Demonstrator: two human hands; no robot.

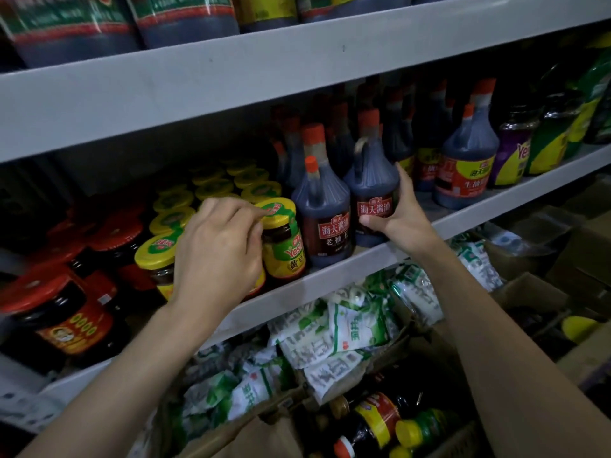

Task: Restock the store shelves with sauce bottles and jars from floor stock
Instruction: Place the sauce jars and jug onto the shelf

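While left hand [218, 246] grips squat jar [286, 256], right hand [401, 216] clasps bulbous bottle [372, 180].

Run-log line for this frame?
stage: shelving | left hand: at yellow-lidded jar, grip unclear | right hand: grips soy sauce bottle | place: middle shelf front

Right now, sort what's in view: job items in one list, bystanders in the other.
Job: left hand gripping the yellow-lidded jar; right hand holding the soy sauce bottle; boxed bottles below; shelf.
Bystanders: green-and-white packets; red-lidded jars; purple-labelled bottle.
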